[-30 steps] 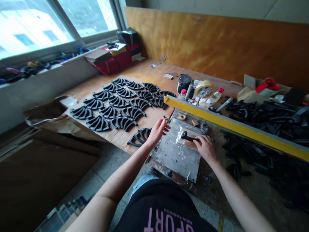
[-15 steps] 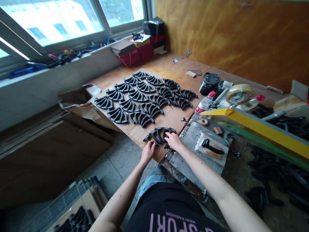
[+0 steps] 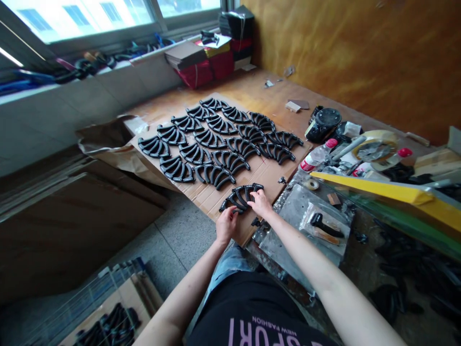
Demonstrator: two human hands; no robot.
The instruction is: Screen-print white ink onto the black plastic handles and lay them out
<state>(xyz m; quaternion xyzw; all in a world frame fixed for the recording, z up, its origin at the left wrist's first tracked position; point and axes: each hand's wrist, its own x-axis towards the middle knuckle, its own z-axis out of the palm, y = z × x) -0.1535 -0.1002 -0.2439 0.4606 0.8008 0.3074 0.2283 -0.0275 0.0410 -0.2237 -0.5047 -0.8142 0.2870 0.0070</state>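
A small fan of black curved handles (image 3: 237, 196), each with a short crosspiece at one end, lies at the near corner of a cardboard sheet (image 3: 257, 175). My left hand (image 3: 226, 225) pinches the near left part of this fan, its fingertips closed on a handle's lower end. On the fan's right side, my right hand (image 3: 260, 204) has its fingers curled onto the handle ends. The fingers partly cover the parts they touch. Behind the hands, several rows of similar handles (image 3: 212, 139) lie in overlapping fans on the cardboard.
Right of the cardboard, a metal plate (image 3: 288, 230) carries a single black handle (image 3: 326, 226). A yellow-edged frame (image 3: 382, 185) slants beside it. Beyond are a red-capped bottle (image 3: 319, 156), a tape roll (image 3: 376, 144) and black tubs (image 3: 324, 124). Stacked boxes (image 3: 221, 65) stand near the window.
The camera view has tilted down and shifted slightly. My right hand's fingers have curled in closer on the fan's right end; my left hand stays at its near left end.
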